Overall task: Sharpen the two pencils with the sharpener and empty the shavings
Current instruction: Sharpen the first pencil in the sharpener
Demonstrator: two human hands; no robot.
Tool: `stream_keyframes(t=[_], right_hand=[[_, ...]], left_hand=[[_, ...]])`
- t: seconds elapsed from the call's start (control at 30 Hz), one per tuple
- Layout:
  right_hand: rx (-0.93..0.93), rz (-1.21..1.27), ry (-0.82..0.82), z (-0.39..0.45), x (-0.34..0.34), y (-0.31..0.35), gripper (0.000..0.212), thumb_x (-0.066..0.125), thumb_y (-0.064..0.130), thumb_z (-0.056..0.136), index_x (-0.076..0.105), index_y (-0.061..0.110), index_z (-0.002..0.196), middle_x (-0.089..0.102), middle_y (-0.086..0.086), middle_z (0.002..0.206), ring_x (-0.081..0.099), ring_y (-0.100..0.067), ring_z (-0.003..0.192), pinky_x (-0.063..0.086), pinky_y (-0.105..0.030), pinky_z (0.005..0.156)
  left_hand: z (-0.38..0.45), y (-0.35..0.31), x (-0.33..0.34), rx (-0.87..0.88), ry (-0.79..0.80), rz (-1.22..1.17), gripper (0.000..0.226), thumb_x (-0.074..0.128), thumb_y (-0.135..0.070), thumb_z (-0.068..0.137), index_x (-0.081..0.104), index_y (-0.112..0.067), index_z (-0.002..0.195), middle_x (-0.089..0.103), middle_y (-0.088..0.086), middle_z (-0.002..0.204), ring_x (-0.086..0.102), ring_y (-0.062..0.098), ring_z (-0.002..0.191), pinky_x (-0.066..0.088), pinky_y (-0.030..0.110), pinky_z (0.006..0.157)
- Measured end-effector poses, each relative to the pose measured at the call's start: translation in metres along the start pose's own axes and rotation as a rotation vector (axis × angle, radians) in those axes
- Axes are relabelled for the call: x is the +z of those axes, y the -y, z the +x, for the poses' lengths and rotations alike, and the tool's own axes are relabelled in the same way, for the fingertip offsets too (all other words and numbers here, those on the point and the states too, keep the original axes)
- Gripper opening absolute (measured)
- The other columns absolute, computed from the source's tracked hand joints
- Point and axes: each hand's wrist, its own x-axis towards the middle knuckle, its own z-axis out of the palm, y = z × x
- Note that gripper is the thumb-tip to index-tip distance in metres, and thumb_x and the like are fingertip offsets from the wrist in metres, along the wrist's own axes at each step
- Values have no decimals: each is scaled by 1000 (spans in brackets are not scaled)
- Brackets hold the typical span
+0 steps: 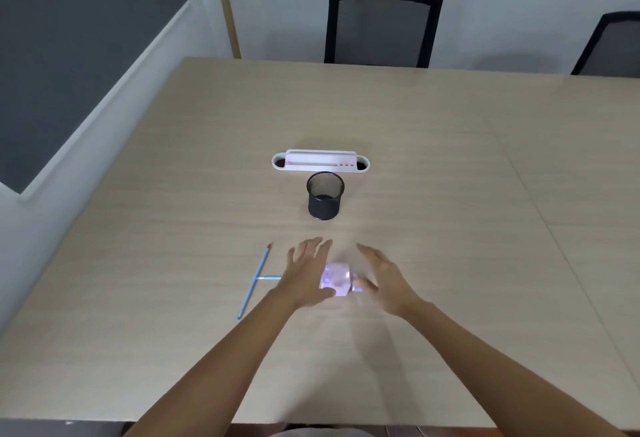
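Observation:
A pale pink box-shaped sharpener (335, 279) with a small crank on its right side sits on the wooden table (433, 166), close in front of me. My left hand (306, 270) hovers over its left side with fingers spread. On the other side my right hand (382, 279) is open too, its thumb near the crank. Both hands are blurred. One blue pencil (253, 282) with a red tip lies diagonally to the left. A second blue pencil (269, 278) lies crosswise against it, its right end hidden under my left hand.
A black mesh cup (325, 199) stands behind the sharpener, and a white desk organiser (320, 161) lies just beyond it. Two black chairs (381, 26) stand at the table's far edge. The table's left edge runs near a wall.

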Motion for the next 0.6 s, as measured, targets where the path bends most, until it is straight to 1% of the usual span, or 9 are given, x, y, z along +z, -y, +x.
stream_keyframes(t=[0.03,0.1,0.13,0.2,0.3,0.4,0.47,0.53,0.6], right_hand=[[37,-16,-39,-4,-1,-8,54,59,15,86,41,9,137,46,-14,138,50,-28,122,35,-21,96],[86,-95,-23,-9,1,-17,36,58,7,82,59,5,118,61,-20,113,58,-35,105,42,-31,87],[97,-134,18,-10,4,-19,30,58,4,80,63,3,109,63,-22,102,60,-36,96,43,-32,82],[106,-161,84,-7,13,-17,24,56,2,78,66,2,100,63,-24,92,60,-35,86,41,-31,74],[105,-161,103,1,26,-17,19,52,0,81,66,1,93,61,-24,93,55,-29,77,33,-27,65],[115,-197,114,7,33,-19,20,49,2,88,67,1,96,60,-22,97,56,-30,81,29,-25,65],[108,-239,131,8,37,-22,21,48,5,91,67,3,99,60,-20,100,59,-32,87,34,-28,66],[96,-273,145,7,41,-24,23,46,9,93,66,6,104,60,-18,101,60,-31,90,37,-29,68],[98,-290,138,7,43,-26,24,44,14,95,65,7,104,60,-17,101,59,-30,89,34,-27,67]], left_hand=[[4,-6,2,31,-12,76,97,74,-38,71,16,-17,147,18,6,153,14,24,140,17,48,114],[12,-17,8,50,22,236,98,77,-37,70,18,-16,145,23,5,151,21,23,138,20,48,113],[17,-21,12,39,42,294,94,77,-37,70,22,-15,144,28,4,148,27,23,135,23,47,111],[22,-27,21,-19,56,329,79,74,-37,74,32,-14,136,40,5,138,39,25,125,31,42,104],[24,-33,31,-123,39,335,63,70,-37,77,39,-10,125,48,7,125,48,28,110,37,40,93],[23,-40,35,-182,43,495,59,69,-29,76,39,-8,123,48,9,120,45,29,110,33,46,102],[23,-46,38,-180,58,580,59,68,-21,74,38,-5,122,48,11,118,42,31,112,27,51,108],[24,-49,42,-186,57,580,58,69,-18,73,39,-4,120,49,11,116,45,30,110,27,50,108],[26,-47,44,-212,31,528,54,71,-22,74,42,-5,117,53,9,112,49,28,105,32,46,105]])
